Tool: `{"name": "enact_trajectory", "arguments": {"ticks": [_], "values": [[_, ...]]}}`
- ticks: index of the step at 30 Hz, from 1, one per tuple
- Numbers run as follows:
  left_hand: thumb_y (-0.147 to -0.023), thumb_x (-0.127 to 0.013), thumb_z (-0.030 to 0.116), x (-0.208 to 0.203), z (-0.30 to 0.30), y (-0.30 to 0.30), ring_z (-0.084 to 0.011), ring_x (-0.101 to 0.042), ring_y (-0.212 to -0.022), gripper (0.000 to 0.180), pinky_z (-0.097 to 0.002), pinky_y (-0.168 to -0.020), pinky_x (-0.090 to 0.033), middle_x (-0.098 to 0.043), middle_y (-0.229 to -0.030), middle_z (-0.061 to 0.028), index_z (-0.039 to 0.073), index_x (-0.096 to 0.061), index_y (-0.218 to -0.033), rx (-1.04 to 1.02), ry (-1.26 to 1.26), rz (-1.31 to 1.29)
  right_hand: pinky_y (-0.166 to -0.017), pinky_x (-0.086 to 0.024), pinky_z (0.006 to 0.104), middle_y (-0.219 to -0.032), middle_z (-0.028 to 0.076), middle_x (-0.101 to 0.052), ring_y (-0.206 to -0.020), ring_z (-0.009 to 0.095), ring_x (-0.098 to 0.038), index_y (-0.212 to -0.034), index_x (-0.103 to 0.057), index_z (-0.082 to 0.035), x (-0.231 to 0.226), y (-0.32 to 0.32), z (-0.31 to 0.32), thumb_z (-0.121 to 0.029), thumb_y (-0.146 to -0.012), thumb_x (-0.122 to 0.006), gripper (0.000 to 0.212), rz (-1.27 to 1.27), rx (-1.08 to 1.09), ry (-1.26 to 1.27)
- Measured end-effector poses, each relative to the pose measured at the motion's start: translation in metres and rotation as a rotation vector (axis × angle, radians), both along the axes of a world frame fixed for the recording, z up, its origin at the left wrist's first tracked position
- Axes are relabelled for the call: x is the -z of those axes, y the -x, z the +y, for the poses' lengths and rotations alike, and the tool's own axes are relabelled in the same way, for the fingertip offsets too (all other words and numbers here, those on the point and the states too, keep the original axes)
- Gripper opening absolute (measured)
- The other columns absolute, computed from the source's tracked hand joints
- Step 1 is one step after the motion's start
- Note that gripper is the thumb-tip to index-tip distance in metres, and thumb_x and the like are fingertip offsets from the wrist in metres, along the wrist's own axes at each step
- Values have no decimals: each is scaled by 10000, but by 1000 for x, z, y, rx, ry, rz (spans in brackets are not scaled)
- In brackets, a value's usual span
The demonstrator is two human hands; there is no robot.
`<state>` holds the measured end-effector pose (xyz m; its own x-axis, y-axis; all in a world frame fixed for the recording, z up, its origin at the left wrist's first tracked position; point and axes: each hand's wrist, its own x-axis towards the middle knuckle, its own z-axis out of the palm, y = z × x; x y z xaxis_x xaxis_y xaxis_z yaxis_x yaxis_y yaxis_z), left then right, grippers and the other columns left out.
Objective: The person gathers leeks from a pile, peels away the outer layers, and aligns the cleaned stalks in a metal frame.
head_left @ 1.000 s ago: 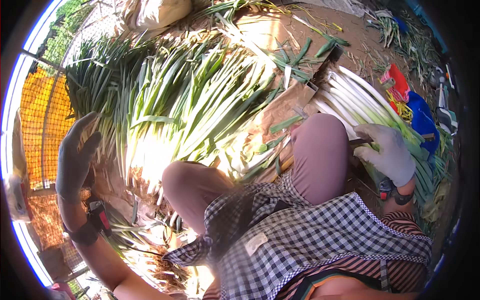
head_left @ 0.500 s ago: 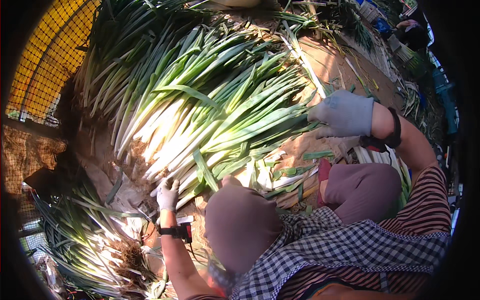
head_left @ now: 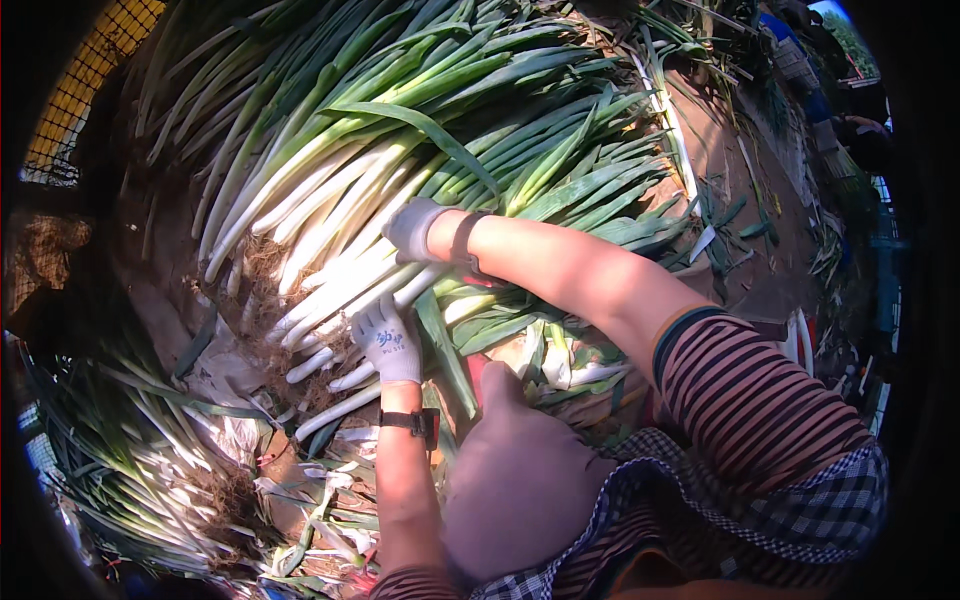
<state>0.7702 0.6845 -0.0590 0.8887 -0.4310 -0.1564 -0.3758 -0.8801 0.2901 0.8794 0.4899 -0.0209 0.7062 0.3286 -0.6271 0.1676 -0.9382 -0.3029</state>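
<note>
A broad heap of long green onions [head_left: 330,190] lies before me, white stalks toward the lower left and green leaves toward the upper right. My right hand [head_left: 412,228], in a grey-white glove, reaches across from the right and closes on white stalks at the heap's near side; its fingertips are partly hidden. Just below it, my left hand [head_left: 388,340], gloved too, has its fingers curled over a green onion stalk [head_left: 415,285] near the white ends. Several root ends stick out to the left of this hand.
A second pile of green onions [head_left: 165,470] with brown roots lies at the lower left. Peeled leaves [head_left: 570,370] litter the ground beside my knee [head_left: 520,470]. Black netting [head_left: 90,90] over yellow sheeting stands at the far left.
My right hand has swung from the leaf ends at the right to the white stalks, beside my left hand. The left hand has shifted slightly right, and its fingers now lie over a stalk.
</note>
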Motion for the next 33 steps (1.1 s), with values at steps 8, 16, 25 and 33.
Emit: {"name": "enact_trajectory", "arguments": {"ticks": [8, 16, 25, 33], "values": [[-782, -655, 206, -4, 4, 22, -301, -513, -1026, 439, -496, -1042, -340, -546, -1039, -121, 56, -519, -1171, -36, 64, -109, -769, -535, 384, -1009, 154, -704, -933, 281, -691, -1063, -659, -51, -1, -2, 15, -371, -658, -760, 526, 130, -144, 74], [-817, -677, 222, -31, 5, 21, -349, -527, -1104, 432, -487, -1043, -355, -589, -1146, -151, 38, -578, -1195, -189, 330, -80, -759, -522, 391, -910, 130, -705, -874, 293, -687, -931, -687, -72, -34, 5, -9, -460, -736, -738, 437, -153, -16, 62], [-918, -602, 484, -76, 13, -56, -243, -619, -999, 453, -480, -1037, -417, -643, -1017, -62, 66, -612, -1092, -1485, 2275, 908, -804, -522, 450, -982, 191, -688, -896, 363, -675, -1016, -653, -8, -108, 11, -15, -493, -808, -686, 529, 155, -218, 60], [-1004, -493, 356, -75, 18, -22, -191, -444, -664, 303, -403, -807, -427, -434, -677, -28, 126, -493, -806, -1217, 2150, 921, -820, -507, 418, -1050, 152, -625, -944, 308, -649, -1082, -604, -72, 12, -61, -20, -169, -880, -550, 230, -506, -10, 118]]}}
